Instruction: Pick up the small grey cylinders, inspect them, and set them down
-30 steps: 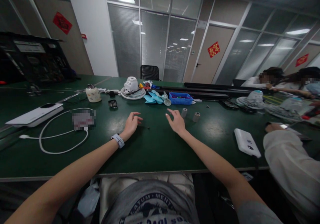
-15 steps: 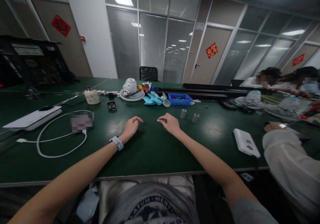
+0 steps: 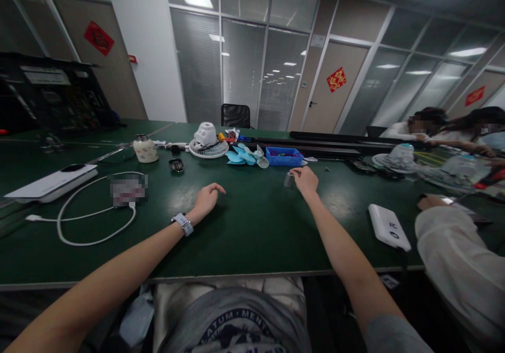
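My left hand point(image 3: 207, 199), with a watch on its wrist, rests on the green table point(image 3: 252, 227). Its fingers are loosely curved and apart, and nothing shows in them. My right hand point(image 3: 305, 180) is stretched far forward. Its fingers bend down over the spot where a second small grey cylinder stood, which the hand now hides. Another small grey cylinder point(image 3: 288, 179) stands just left of its fingertips. Beyond it are a blue tray point(image 3: 284, 157) and light blue fan blades point(image 3: 244, 156).
A white fan housing on its grille point(image 3: 207, 140), a jar point(image 3: 145, 149) and a dark ring point(image 3: 175, 165) lie further back. At left are a white device point(image 3: 53, 181) and a looped white cable point(image 3: 94, 211). A white box point(image 3: 386, 225) and another person's sleeve point(image 3: 457, 258) are at right.
My right hand moved forward and to the right, from mid-table to the two grey cylinders, and now covers one. My left hand stayed put, its fingers slightly more curled.
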A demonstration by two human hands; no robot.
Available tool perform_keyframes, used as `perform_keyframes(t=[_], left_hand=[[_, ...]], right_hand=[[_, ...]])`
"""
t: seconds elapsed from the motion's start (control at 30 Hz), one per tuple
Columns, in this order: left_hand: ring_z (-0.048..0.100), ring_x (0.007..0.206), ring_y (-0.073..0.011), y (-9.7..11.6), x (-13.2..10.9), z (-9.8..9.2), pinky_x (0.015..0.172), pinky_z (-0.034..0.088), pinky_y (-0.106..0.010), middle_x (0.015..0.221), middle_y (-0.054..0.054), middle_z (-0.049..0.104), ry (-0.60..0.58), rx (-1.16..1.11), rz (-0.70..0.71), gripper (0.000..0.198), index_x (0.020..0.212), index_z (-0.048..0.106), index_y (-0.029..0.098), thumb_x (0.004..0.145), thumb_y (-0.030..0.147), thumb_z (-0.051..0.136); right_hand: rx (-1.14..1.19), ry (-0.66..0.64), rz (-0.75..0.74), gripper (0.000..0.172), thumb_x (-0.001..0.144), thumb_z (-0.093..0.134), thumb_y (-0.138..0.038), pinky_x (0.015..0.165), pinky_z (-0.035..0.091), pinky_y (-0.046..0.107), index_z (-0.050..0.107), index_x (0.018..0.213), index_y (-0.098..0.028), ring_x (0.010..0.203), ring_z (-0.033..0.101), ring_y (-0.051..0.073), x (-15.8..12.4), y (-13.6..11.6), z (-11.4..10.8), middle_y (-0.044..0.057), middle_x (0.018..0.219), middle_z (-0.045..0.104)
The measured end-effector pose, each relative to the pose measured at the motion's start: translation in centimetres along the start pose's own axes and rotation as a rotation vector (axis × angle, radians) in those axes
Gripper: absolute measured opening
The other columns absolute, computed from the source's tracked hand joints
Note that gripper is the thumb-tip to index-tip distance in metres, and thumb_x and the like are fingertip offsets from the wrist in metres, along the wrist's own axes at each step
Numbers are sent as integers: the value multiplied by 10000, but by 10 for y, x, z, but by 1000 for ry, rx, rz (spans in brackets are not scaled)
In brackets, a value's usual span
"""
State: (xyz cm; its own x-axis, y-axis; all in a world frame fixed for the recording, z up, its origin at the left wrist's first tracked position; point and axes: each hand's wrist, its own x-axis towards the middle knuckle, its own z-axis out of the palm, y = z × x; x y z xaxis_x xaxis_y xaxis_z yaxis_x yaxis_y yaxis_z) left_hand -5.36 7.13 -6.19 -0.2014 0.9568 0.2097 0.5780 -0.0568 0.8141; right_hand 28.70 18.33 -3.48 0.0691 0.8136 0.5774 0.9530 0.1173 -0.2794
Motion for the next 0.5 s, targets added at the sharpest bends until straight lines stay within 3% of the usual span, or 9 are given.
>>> perform_keyframes(t=[0.33,0.5], left_hand=[[470,487,-150,1,0,0,497,307,-246,496,36,492,-13,16,13,344,840,655,192,663,125,368],[460,482,-148,-1,1,1,494,302,-246,504,36,494,-21,30,28,342,839,656,195,677,123,364]], right_hand=[[-82,-57,-24,307,919,473,-414,743,414,310,721,1040,-279,866,610,219,2,-3,0,83,981,650],[-109,43,-48,449,853,543,-530,834,423,385,642,1202,-265,994,589,267,2,14,-15,124,1099,618]])
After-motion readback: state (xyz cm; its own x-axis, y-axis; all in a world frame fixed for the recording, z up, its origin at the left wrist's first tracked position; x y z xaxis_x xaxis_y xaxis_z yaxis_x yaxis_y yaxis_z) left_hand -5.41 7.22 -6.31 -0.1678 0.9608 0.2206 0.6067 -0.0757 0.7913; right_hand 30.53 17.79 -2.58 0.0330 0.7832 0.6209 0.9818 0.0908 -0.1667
